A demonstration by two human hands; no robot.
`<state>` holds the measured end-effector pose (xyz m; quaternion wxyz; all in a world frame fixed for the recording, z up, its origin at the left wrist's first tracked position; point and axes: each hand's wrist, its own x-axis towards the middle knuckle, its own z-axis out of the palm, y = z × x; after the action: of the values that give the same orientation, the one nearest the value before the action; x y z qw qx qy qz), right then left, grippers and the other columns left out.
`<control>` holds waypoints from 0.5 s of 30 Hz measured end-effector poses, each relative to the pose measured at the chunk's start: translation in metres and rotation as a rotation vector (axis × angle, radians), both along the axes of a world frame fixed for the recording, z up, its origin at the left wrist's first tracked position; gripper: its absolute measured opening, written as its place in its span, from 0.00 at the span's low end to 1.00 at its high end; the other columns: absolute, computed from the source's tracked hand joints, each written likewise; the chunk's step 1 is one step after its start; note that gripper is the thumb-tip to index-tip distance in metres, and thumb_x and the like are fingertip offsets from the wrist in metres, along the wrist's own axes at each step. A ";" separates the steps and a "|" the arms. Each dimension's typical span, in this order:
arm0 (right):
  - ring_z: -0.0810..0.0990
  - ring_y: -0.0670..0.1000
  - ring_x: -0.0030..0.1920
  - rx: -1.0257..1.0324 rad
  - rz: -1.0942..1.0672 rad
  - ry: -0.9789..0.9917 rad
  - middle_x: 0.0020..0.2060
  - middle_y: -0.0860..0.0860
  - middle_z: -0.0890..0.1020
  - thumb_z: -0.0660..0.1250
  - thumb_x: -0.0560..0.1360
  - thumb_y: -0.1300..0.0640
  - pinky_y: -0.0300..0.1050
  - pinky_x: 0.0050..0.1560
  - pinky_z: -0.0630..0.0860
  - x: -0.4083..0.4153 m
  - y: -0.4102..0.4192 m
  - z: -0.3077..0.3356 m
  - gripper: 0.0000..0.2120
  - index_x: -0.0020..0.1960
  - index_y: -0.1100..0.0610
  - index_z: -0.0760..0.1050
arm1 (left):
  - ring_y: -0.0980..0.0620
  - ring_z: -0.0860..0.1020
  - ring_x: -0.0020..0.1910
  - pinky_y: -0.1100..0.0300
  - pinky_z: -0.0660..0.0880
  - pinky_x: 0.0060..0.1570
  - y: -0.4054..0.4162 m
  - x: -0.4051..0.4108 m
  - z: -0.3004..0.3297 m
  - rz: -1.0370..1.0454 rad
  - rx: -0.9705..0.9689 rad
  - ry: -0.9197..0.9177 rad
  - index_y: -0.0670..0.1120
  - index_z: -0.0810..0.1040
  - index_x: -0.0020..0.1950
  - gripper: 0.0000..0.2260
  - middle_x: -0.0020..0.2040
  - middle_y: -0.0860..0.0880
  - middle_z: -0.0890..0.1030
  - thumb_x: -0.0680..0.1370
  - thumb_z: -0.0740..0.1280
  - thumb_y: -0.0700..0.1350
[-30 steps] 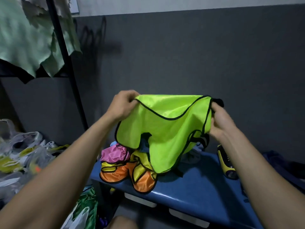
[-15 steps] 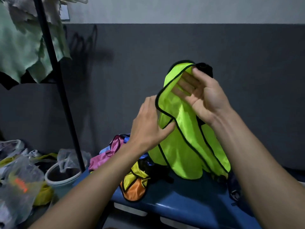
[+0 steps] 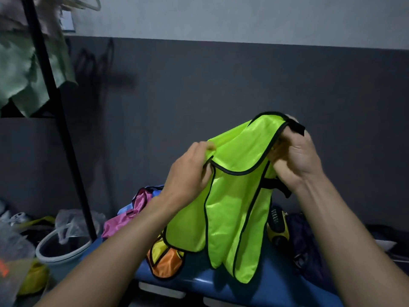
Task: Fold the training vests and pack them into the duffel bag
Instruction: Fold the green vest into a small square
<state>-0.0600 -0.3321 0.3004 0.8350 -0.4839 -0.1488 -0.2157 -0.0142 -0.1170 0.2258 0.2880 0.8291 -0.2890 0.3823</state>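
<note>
Behind everything stands a dark grey wall (image 3: 221,89) with a pale band above it, and the air between it and your arms is open. Your left hand (image 3: 188,173) pinches the near upper edge of the neon-green vest (image 3: 232,207), fingers curled into the fabric by the black-trimmed neckline. Your right hand (image 3: 294,156) grips the other upper edge higher up, fingers closed round the trim and a black strap. The two hands are apart, with the vest stretched between them and its lower lobes hanging down; whether the tips touch the blue tabletop (image 3: 199,282) you cannot tell. The tabletop's front edge runs low across the view, and its right end is cut off behind your right forearm. Behind the vest lies a heap of other vests: a pink one (image 3: 124,220) to the left and an orange-and-yellow one (image 3: 166,260) at the front edge, both partly hidden. A yellow-and-black object (image 3: 277,227) beside the vest is too dim to identify, as are the dark shapes to its right. At left, a black pole (image 3: 57,120) rises past a pale bucket (image 3: 59,255), with blurred green cloth (image 3: 20,69) hanging above and clear plastic bags (image 3: 13,247) at the frame's edge.
</note>
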 end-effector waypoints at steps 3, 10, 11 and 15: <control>0.81 0.52 0.46 0.053 0.034 0.001 0.46 0.53 0.80 0.65 0.80 0.64 0.48 0.50 0.79 0.001 0.000 -0.007 0.12 0.62 0.58 0.70 | 0.50 0.79 0.54 0.52 0.75 0.55 -0.007 0.001 0.003 -0.071 -0.106 0.102 0.47 0.78 0.61 0.08 0.56 0.50 0.80 0.82 0.66 0.43; 0.79 0.62 0.57 0.079 -0.030 0.171 0.56 0.63 0.78 0.77 0.70 0.53 0.66 0.64 0.76 0.001 -0.003 -0.014 0.24 0.61 0.62 0.76 | 0.47 0.84 0.52 0.48 0.80 0.56 -0.004 -0.003 0.022 -0.585 -0.895 0.809 0.39 0.83 0.57 0.16 0.54 0.42 0.86 0.85 0.62 0.50; 0.81 0.61 0.54 0.088 -0.049 0.201 0.55 0.62 0.79 0.80 0.66 0.53 0.65 0.62 0.78 -0.001 -0.002 -0.016 0.29 0.62 0.64 0.77 | 0.47 0.85 0.53 0.50 0.81 0.56 -0.001 -0.005 0.025 -0.645 -0.976 0.852 0.41 0.83 0.58 0.15 0.54 0.42 0.86 0.85 0.61 0.49; 0.83 0.54 0.40 0.125 -0.226 0.222 0.38 0.56 0.82 0.72 0.75 0.65 0.51 0.44 0.82 0.004 0.007 -0.023 0.06 0.51 0.62 0.79 | 0.43 0.82 0.54 0.50 0.81 0.54 0.007 -0.007 0.022 -0.768 -0.892 0.851 0.39 0.79 0.64 0.11 0.58 0.40 0.84 0.83 0.65 0.40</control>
<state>-0.0561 -0.3253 0.2774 0.8451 -0.4655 0.0134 -0.2625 -0.0209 -0.1102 0.2481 0.8000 0.5499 -0.2392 -0.0199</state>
